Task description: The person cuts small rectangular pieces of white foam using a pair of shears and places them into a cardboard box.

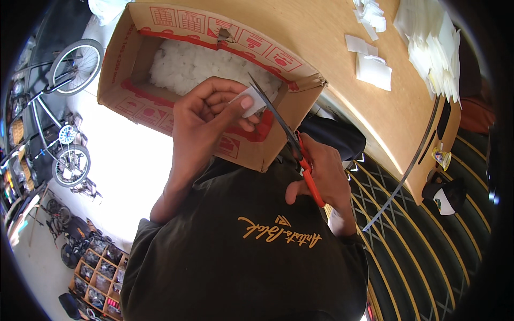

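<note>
Between the thumb and fingers of my left hand (214,104) is a small white piece of sheet material (255,101), held over the near side of an open cardboard box (115,75). My right hand (324,166) grips a pair of scissors (308,179) with red-orange handles and dark blades. The blades point up and to the left, their tips beside the white piece; whether they touch it I cannot tell. A heap of small white cut pieces (187,64) lies inside the box. My left hand covers part of that heap.
Small white sheets (373,71) lie on the wooden table (321,32), with a thick stack of long white strips (431,48) at its right. A yellow cup (441,157) and a dark cap (447,195) are at the right. A bicycle (64,134) stands at far left, above a compartment shelf (99,278).
</note>
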### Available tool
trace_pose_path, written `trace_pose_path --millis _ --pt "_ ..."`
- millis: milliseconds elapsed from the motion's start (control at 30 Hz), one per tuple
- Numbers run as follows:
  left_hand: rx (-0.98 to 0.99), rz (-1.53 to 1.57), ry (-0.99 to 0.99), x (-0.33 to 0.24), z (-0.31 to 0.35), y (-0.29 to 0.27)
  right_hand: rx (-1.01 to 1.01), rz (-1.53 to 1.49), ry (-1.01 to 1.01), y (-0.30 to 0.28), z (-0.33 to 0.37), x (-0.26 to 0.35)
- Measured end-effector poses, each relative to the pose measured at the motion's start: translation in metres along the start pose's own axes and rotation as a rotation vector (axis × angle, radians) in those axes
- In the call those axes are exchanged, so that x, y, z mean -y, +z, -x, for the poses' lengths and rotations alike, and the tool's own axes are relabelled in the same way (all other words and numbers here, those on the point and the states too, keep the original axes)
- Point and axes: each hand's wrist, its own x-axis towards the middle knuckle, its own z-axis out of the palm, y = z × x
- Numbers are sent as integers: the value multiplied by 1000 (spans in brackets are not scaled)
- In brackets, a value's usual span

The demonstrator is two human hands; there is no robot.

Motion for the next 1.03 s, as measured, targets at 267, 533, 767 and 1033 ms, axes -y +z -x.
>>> trace_pose_path --millis 267,533,767,1033 --pt "8 79 49 7 1 2 -67 117 -28 1 2 7" --pt "4 112 83 13 5 4 -85 148 -53 3 1 6" --pt "43 61 -25 8 4 2 -160 85 6 7 -1 6" --pt "-54 36 90 6 6 2 22 -128 106 -3 1 1"
